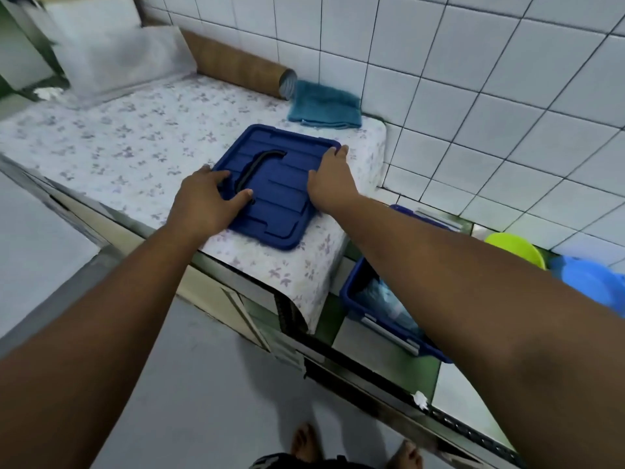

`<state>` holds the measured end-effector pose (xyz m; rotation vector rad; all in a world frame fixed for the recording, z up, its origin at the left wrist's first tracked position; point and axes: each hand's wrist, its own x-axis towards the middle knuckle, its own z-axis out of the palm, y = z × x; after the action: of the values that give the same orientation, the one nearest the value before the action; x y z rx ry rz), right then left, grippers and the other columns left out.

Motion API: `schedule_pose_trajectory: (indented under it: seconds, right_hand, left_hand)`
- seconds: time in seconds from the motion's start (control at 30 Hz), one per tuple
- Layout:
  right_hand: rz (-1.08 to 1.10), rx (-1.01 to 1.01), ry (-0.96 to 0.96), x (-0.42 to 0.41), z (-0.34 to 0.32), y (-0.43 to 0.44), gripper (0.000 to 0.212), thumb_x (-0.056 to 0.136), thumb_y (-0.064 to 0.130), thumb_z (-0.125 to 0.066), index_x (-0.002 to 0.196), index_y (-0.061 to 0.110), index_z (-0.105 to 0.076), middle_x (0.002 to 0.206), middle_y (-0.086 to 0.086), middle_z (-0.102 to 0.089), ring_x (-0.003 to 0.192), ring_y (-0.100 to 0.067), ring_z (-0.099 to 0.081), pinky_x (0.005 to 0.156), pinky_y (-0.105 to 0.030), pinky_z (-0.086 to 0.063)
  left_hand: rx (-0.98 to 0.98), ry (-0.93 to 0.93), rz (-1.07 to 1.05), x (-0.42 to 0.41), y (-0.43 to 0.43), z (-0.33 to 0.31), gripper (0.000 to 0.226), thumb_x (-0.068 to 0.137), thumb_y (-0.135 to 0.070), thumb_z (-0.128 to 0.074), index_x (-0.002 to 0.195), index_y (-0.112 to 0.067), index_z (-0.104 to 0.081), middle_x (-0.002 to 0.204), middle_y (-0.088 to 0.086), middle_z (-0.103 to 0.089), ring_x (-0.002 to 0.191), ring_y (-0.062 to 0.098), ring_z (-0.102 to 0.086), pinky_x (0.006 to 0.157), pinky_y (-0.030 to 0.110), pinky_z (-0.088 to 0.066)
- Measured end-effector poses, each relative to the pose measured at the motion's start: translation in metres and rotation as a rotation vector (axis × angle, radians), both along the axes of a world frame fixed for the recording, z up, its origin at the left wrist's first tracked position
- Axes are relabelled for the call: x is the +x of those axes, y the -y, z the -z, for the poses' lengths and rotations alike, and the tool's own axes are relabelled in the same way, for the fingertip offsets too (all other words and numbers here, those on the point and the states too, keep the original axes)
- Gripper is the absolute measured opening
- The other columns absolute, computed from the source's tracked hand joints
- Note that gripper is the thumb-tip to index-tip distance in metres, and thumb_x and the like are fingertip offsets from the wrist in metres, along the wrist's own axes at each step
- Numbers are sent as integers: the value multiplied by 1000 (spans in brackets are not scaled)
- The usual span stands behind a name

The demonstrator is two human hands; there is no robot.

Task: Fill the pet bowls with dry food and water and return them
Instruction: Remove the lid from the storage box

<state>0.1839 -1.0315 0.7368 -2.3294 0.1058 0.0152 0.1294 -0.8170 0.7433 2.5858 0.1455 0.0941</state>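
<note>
floral-covered counter [142, 130], blue lid [284, 198], teal cloth [324, 104], brown roll [233, 64]

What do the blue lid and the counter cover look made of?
Blue lid: looks like moulded hard plastic, semi-gloss, with raised ribs. Counter cover: probably thin floral-printed vinyl sheet; it curls stiffly over the edge, though cloth is possible.

I see the blue lid [280, 198] flat on the desk [135, 137], left grip [206, 198] and right grip [329, 179] holding opposite edges.
</note>
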Motion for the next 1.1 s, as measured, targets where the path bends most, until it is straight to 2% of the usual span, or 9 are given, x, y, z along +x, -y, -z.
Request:
schedule_pose_trajectory:
  seconds: [0.17,0.27,0.33,0.5,0.63,0.7,0.87,0.97,1.1]
  right_hand:
    - [-86,-104,-9,-2,2,19,55,102,24,-47,146,-6,-33,156,-24,-25,139,-36,-36,108,-37,-35]
    - [-71,-76,29,-14,-1,50,58,106,34,-41,151,0,-30,162,-18,-20,144,-30,-30,114,-31,-26]
    - [3,-58,46,-25,0,80,57,106,35,-41,153,3,-31,161,-14,-26,146,-26,-29,116,-26,-19]
    - [160,-57,54,-62,12,160,45,99,27,-55,138,6,-55,137,-13,-59,126,-24,-55,104,-24,-37]
    - [158,-144,-15,-93,26,208,27,90,20,-63,112,8,-70,110,-12,-72,104,-29,-66,93,-31,-51]
    - [97,-250,-89,-106,30,224,22,88,21,-64,105,9,-71,103,-13,-72,100,-31,-65,87,-31,-51]
    - [-67,-713,-319,-129,45,240,34,87,45,-56,113,24,-66,118,-7,-59,124,-34,-41,97,-45,-33]
    - [-121,-780,-281,-135,56,243,43,90,52,-53,116,19,-63,122,-7,-55,126,-34,-37,98,-50,-30]
    - [-126,-760,-238,-138,57,243,32,89,40,-60,113,19,-58,118,-5,-60,125,-31,-38,98,-49,-29]
  left_hand:
    - [68,24,42,7,3,3,81,89,-63,-64,149,-11,-49,153,18,-43,141,30,-43,115,43,-40]
    - [84,79,59,10,27,-3,79,91,-62,-59,151,-13,-45,157,17,-38,147,30,-34,120,45,-33]
    - [49,134,135,9,58,-9,75,91,-61,-57,149,-13,-48,159,16,-39,149,30,-32,122,45,-30]
    - [7,180,400,-9,158,-4,54,96,-40,-65,142,-13,-55,145,11,-54,137,29,-46,115,40,-35]
    - [67,38,593,-20,217,18,48,92,-34,-71,135,-15,-62,131,9,-60,125,27,-54,106,39,-42]
    - [177,-40,677,-22,235,32,50,90,-34,-73,135,-16,-63,130,10,-59,123,28,-54,104,42,-45]
    - [535,-105,757,-22,256,54,54,90,-42,-67,139,-21,-55,137,9,-52,128,30,-47,102,45,-42]
    - [619,-147,738,-21,258,59,56,89,-44,-67,138,-21,-53,138,8,-52,131,31,-43,105,48,-36]
    - [590,-180,680,-21,258,57,60,86,-45,-72,139,-24,-53,139,7,-50,133,31,-42,107,48,-32]
